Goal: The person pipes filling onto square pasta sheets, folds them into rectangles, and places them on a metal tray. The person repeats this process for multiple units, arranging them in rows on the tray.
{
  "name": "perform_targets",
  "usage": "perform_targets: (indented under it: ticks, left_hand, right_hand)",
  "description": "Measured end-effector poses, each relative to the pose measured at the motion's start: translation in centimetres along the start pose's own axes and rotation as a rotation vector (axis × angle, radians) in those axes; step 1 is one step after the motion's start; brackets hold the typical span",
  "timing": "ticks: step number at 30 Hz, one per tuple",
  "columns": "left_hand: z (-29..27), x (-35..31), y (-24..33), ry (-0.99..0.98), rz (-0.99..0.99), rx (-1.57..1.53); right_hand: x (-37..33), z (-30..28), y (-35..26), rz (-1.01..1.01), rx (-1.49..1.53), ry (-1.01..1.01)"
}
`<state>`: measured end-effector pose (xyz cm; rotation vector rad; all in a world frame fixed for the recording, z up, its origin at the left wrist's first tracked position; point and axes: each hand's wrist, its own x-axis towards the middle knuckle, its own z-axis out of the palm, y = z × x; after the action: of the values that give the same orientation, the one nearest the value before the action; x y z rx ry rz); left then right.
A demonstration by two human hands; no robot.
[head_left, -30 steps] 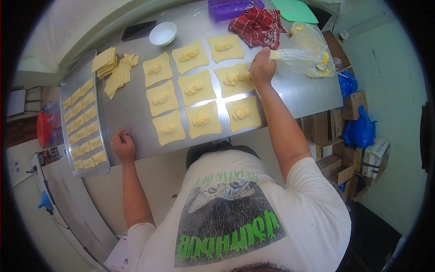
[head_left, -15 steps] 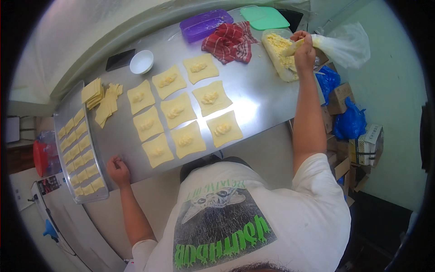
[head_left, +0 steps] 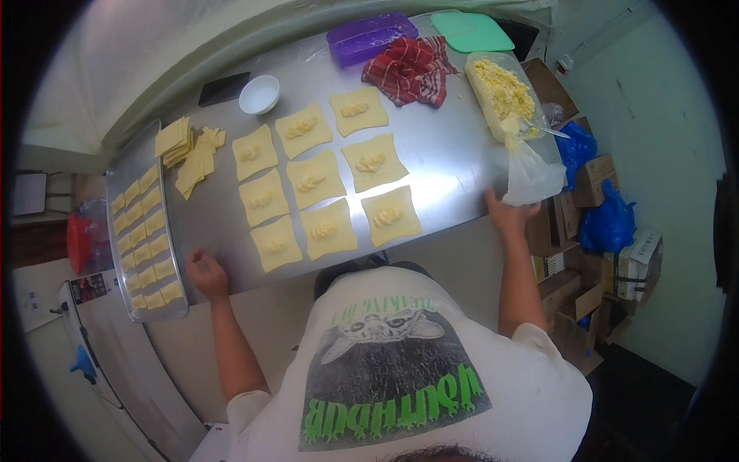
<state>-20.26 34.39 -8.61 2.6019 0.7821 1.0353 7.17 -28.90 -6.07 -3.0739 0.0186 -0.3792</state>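
My left hand (head_left: 206, 276) rests at the near table edge beside a metal tray (head_left: 183, 312) of small dough pieces; its fingers are loosely curled, a little apart, with nothing in them. On the right, a clear plastic piping bag (head_left: 533, 175) lies with its filled end on the tub (head_left: 479, 100) of chopped yellow filling (head_left: 504, 86). Below the bag's loose wide end is my right hand (head_left: 508, 214), thumb apart from the fingers; the bag partly hides them. Between my hands, flat dough squares (head_left: 315, 183) lie in rows, each with a mound of filling in its middle.
Plain dough sheets (head_left: 175, 138) are stacked near the tray. Along the back stand a white bowl (head_left: 259, 95), a dark flat device (head_left: 224, 89), a purple container (head_left: 369, 42), a red checked cloth (head_left: 408, 71) and a green lid (head_left: 471, 32). Cardboard boxes (head_left: 596, 181) and blue bags (head_left: 608, 219) sit beyond the right edge.
My right hand has come down toward me from over the tub. The piping bag it held upright there now rests across the tub's near end. My left hand stays by the tray.
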Motion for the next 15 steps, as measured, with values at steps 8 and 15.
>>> perform_targets:
  ticks: [8,15]
  left_hand:
    - [1.3,0.6,25.6,-0.672,0.123,-0.475]
    - [7.7,-3.1,31.7,-0.791,0.438,-0.305]
  right_hand:
    - [-6.3,-4.4,-6.1,-0.122,0.465,-0.136]
    - [-2.3,0.3,-13.5,-0.709,0.671,-0.115]
